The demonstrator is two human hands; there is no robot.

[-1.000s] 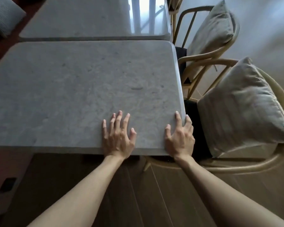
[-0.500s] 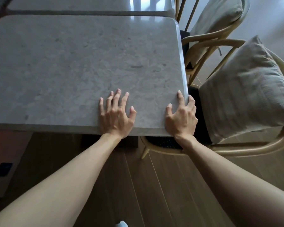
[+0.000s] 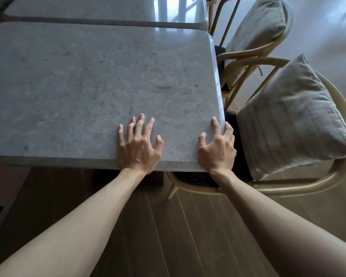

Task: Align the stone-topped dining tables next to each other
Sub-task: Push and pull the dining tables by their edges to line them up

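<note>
Leaning over the near grey stone tabletop (image 3: 92, 86), the person is pressing the left hand (image 3: 138, 145) and right hand (image 3: 218, 148), fingers spread, by its near right corner, seemingly for purchase to slide it toward the far matching stone-topped table (image 3: 84, 9), a narrow gap apart.

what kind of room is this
Probably a dining area, in a home or a cafe. Two stone-topped tables stand end to end, wooden armchairs with cushions beside them, on a wood plank floor.
</note>
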